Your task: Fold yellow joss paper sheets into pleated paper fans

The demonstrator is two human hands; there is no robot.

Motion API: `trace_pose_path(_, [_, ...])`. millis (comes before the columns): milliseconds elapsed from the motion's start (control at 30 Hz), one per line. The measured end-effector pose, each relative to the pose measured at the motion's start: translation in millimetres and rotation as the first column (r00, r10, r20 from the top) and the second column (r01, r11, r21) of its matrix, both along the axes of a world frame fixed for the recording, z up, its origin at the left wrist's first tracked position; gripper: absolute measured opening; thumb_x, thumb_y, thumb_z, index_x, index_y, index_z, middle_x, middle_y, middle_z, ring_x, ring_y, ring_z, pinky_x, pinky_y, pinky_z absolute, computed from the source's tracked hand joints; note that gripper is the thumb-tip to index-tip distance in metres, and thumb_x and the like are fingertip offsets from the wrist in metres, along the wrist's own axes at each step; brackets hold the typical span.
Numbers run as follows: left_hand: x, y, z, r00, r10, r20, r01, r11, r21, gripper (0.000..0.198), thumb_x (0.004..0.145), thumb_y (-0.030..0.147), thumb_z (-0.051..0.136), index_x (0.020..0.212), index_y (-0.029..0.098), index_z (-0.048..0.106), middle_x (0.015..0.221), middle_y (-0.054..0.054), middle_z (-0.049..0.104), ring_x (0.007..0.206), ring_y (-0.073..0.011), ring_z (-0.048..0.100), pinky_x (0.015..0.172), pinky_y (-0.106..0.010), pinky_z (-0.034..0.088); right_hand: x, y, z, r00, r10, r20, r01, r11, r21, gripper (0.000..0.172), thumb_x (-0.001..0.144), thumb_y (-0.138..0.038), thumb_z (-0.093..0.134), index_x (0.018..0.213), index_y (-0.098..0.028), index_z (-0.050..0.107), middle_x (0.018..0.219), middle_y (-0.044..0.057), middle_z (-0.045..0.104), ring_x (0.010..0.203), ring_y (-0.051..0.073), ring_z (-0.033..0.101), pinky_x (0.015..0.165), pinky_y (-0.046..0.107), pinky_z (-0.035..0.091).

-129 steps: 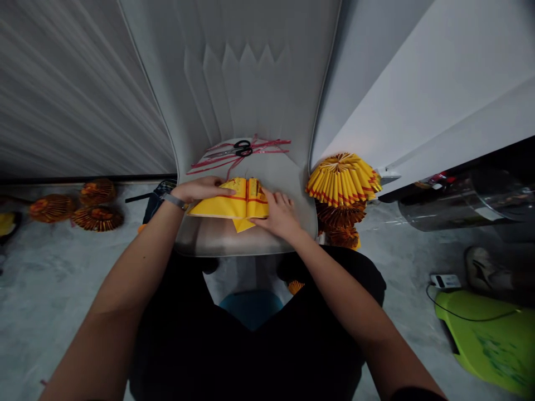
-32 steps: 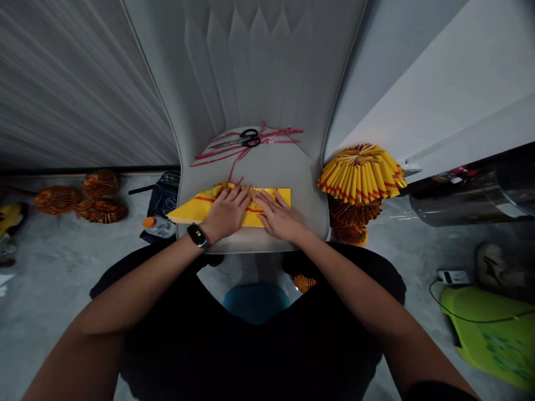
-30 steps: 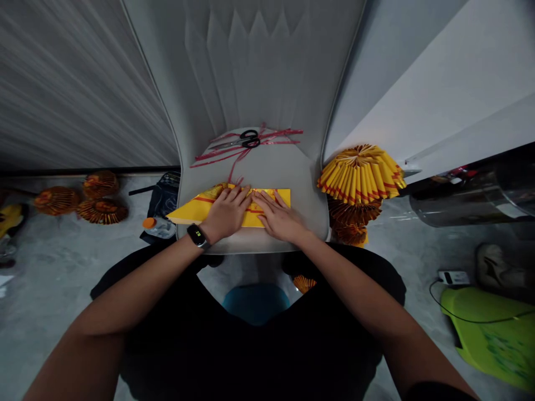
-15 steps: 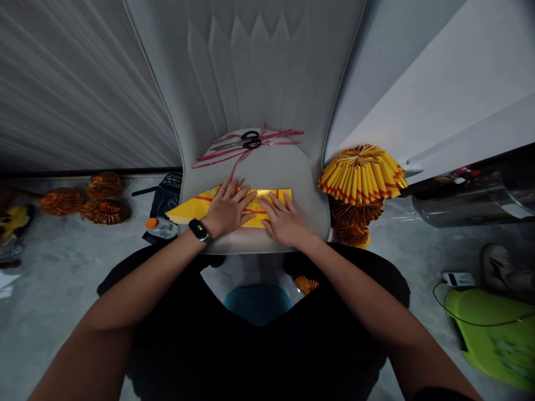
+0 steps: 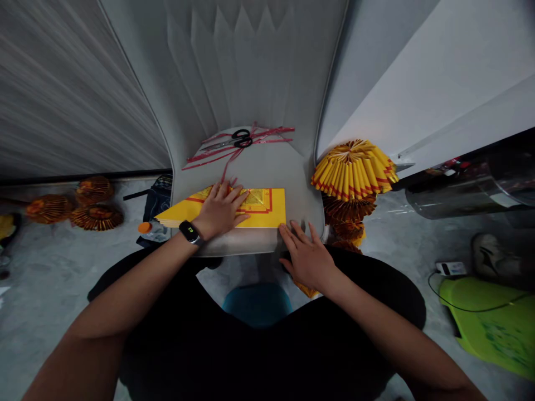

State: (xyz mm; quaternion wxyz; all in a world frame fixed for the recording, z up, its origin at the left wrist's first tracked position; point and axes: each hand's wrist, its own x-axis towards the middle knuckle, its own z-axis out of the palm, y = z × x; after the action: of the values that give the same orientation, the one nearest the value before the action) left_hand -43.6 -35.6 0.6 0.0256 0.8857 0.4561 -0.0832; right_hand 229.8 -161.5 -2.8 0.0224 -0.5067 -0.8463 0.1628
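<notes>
Yellow folded paper (image 5: 271,217) with red lines and a gold patch lies on the seat of a grey chair (image 5: 301,167). Its left end tapers to a layered point. My left hand (image 5: 219,209) rests flat on the paper with its fingers spread, a watch (image 5: 190,231) on that wrist. My right hand (image 5: 308,255) is at the paper's near right corner, fingers apart and holding nothing; I cannot tell whether a fingertip touches the corner. Black-handled scissors (image 5: 241,138) lie on red plastic strips (image 5: 276,132) farther back on the seat.
Pleated yellow paper fans (image 5: 355,170) are stacked right of the chair. More pleated paper pieces (image 5: 97,217) sit on the floor at left, near an orange-capped bottle (image 5: 145,228). A blue stool (image 5: 257,305) is below me, and a green plastic object (image 5: 489,323) lies at right.
My right hand has lifted off the paper and moved right and toward me, uncovering its right end. My left hand stays pressed on the paper. The whole view has shifted slightly.
</notes>
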Motion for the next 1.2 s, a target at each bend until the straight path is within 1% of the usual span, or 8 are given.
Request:
trace_pose_path(200, [4.4,9.0,7.8,0.999,0.0,-0.053,-0.003,0.999,-0.049,0.074,0.103,0.059,0.053,0.164,0.017,0.043,0.165,-0.014,0.046,0.147,-0.0467,0.041,0.126,-0.059,0.021,11.3,43.7,45.1,0.995,-0.08,0.064,0.091,0.975,-0.204,0.038,0.105,-0.031,0.044,0.105,-0.02,0.08,0.099,0.013,0.083,0.101,0.033,0.079,0.104,0.052,0.054])
trace_pose_path(367, [5.5,17.5,9.3,1.0,-0.004,-0.028,0.001,0.996,-0.09,0.077,0.1,0.06,0.059,0.162,0.016,0.046,0.165,-0.019,0.044,0.147,-0.0441,0.042,0.126,-0.057,0.023,4.3,76.1,51.0,0.907,-0.326,-0.267,0.295,0.943,-0.15,0.034,0.107,-0.035,0.044,0.122,-0.023,0.073,0.104,0.006,0.082,0.094,0.025,0.078,0.084,0.034,0.058])
trace_pose_path(600, [10.6,15.2,18.0,0.989,-0.108,0.097,0.106,0.994,0.025,0.064,0.098,0.043,0.069,0.156,0.022,0.054,0.17,-0.014,0.037,0.157,-0.0443,0.027,0.128,-0.066,0.016,-41.0,93.1,23.8,0.912,-0.408,-0.035,0.378,0.872,-0.312,0.06,0.096,-0.048,0.067,0.144,-0.015,0.057,0.127,0.02,0.075,0.11,0.037,0.074,0.086,0.043,0.059])
trace_pose_path(733, [1.3,19.1,36.0,0.987,0.007,0.162,-0.012,0.999,0.031,0.044,0.1,0.038,0.062,0.141,0.021,0.067,0.153,-0.015,0.055,0.141,-0.0396,0.047,0.118,-0.058,0.039,-41.8,111.7,26.8,0.898,-0.397,-0.189,0.255,0.821,-0.511,0.031,0.094,-0.044,0.068,0.107,-0.016,0.074,0.101,0.012,0.08,0.091,0.028,0.076,0.077,0.035,0.058])
trace_pose_path(800, [-12.3,25.2,45.5,0.973,0.125,0.193,-0.137,0.989,0.05,0.041,0.1,0.04,0.059,0.135,0.02,0.07,0.147,-0.016,0.058,0.138,-0.0401,0.049,0.115,-0.058,0.041,-40.3,117.2,30.9,0.849,-0.429,-0.309,0.178,0.782,-0.597,0.034,0.096,-0.05,0.066,0.1,-0.018,0.074,0.098,0.009,0.08,0.091,0.026,0.075,0.079,0.035,0.059])
trace_pose_path(900, [-40.6,37.9,53.1,0.93,0.277,0.243,-0.272,0.961,-0.053,0.055,0.097,0.052,0.058,0.14,0.019,0.065,0.144,-0.017,0.061,0.137,-0.0382,0.053,0.116,-0.054,0.042,-43.9,119.3,34.4,0.722,-0.481,-0.497,0.05,0.753,-0.656,0.054,0.094,-0.065,0.064,0.127,-0.022,0.071,0.135,0.009,0.073,0.124,0.028,0.068,0.104,0.041,0.056])
trace_pose_path(1033, [-74.6,54.1,49.9,0.873,0.419,0.25,-0.252,0.826,-0.505,0.077,0.091,0.076,0.051,0.142,0.019,0.062,0.132,-0.012,0.072,0.119,-0.0304,0.068,0.103,-0.038,0.053,-64.1,117.3,34.2,0.601,-0.374,-0.706,-0.275,0.733,-0.623,0.077,0.1,-0.079,0.04,0.162,-0.032,0.044,0.171,0.002,0.041,0.157,0.025,0.039,0.128,0.047,0.036])
trace_pose_path(1200, [-94.8,63.1,51.5,0.772,0.56,0.301,-0.235,0.692,-0.683,0.09,0.087,0.091,0.04,0.135,0.021,0.069,0.136,-0.009,0.073,0.119,-0.0312,0.069,0.089,-0.033,0.058,-109.4,101.3,27.8,0.711,-0.082,-0.699,-0.338,0.831,-0.441,0.083,0.099,-0.075,0.051,0.166,-0.027,0.038,0.176,0.006,0.029,0.164,0.029,0.022,0.135,0.051,0.016])
